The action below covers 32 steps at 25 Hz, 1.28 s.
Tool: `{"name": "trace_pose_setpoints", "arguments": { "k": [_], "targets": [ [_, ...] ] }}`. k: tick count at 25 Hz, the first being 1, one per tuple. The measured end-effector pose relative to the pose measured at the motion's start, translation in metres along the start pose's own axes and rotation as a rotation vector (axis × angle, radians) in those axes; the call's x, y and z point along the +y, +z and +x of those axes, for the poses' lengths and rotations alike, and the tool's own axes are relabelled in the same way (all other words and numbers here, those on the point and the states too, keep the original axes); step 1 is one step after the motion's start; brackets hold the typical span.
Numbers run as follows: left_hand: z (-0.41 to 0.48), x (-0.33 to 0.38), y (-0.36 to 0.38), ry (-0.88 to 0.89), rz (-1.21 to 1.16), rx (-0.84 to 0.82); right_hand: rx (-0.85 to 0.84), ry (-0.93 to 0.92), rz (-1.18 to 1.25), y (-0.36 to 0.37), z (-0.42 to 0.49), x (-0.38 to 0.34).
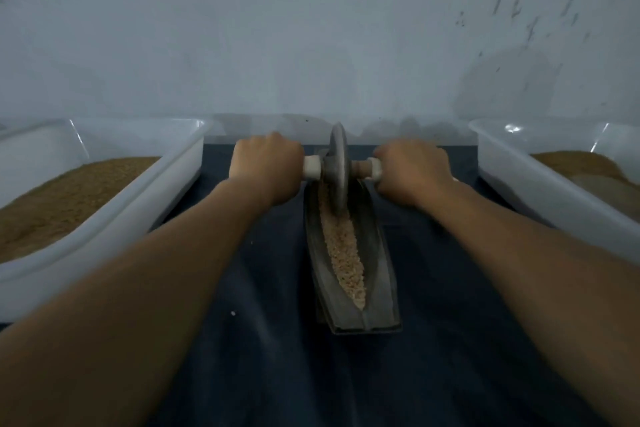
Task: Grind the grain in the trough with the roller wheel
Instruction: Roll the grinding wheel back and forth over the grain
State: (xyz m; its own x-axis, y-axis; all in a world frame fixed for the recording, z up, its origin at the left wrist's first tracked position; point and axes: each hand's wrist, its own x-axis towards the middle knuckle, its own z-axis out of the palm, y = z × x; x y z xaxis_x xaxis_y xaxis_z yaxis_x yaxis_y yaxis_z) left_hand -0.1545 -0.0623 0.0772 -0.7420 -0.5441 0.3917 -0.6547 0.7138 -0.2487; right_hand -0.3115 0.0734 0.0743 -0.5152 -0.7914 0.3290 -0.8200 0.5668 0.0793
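Note:
A narrow dark metal trough (379,267) lies lengthwise on a dark blue cloth, running away from me. Pale crushed grain (344,253) fills its groove. A grey roller wheel (337,173) stands upright in the far half of the trough, its rim down in the grain. A handle with pale ends sticks out on each side of the wheel. My left hand (266,166) grips the left handle, and my right hand (410,170) grips the right one. Both arms are stretched forward.
A white plastic tub (145,204) holding brown grain stands at the left. Another white tub (540,184) with brown and grey material stands at the right. A pale wall rises just behind the trough. The blue cloth (346,374) covers the surface in front.

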Motion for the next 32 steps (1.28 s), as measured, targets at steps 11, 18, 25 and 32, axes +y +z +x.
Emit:
{"name": "trace_pose_setpoints", "arguments": {
  "k": [11, 18, 25, 32],
  "targets": [
    [-0.046, -0.006, 0.013, 0.034, -0.005, 0.168, 0.249, -0.094, -0.138, 0.004, -0.044, 0.004],
    [-0.066, -0.008, 0.007, 0.126, 0.013, 0.230, 0.321, -0.177, -0.092, 0.007, -0.065, 0.016],
    [-0.053, -0.002, 0.005, 0.049, 0.077, 0.184, 0.253, -0.046, -0.094, 0.014, -0.055, 0.008],
    [-0.070, -0.010, 0.008, 0.080, -0.032, 0.210, 0.284, -0.203, -0.133, 0.002, -0.065, 0.015]
  ]
}}
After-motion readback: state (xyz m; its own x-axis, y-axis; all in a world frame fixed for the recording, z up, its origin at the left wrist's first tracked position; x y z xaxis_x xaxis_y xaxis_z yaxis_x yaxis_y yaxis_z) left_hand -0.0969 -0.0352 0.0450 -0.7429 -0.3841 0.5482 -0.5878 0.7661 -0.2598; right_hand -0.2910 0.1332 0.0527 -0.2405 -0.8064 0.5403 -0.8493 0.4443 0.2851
